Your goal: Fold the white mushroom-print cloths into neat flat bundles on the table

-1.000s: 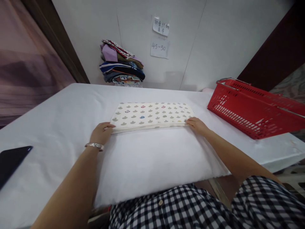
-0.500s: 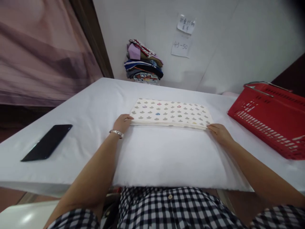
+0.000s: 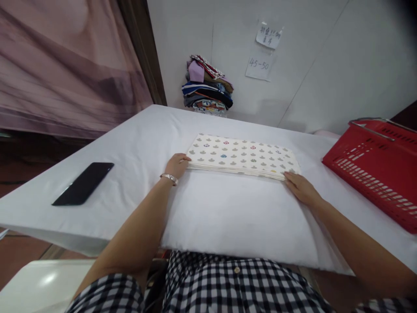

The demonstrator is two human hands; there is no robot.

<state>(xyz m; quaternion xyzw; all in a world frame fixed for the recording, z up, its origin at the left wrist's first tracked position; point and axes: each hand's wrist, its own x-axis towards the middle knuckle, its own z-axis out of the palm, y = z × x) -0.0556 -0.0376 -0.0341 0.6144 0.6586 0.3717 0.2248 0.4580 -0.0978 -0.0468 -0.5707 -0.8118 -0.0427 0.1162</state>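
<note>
A cream folded cloth (image 3: 239, 154) lies in several layers on the white table, printed with grey duck-like shapes and a few small red, blue, green and yellow motifs. At its near left corner, my left hand (image 3: 177, 165), with a silver bracelet at the wrist, has its fingers closed on the edge. My right hand (image 3: 301, 188) pinches the near edge close to the right corner. The thumb and finger undersides are partly hidden on both hands.
A black phone (image 3: 83, 183) lies on the white-covered table (image 3: 137, 143) to the left. On the right stands a red plastic basket (image 3: 378, 165) with a metal handle. A pile of folded fabrics (image 3: 208, 87) is at the back by the wall, under paper notes (image 3: 259, 67).
The head view has turned slightly, so everything sits further right in it. My right fingertips have slid a little inward along the cloth's near edge; my left hand stays at its corner.
</note>
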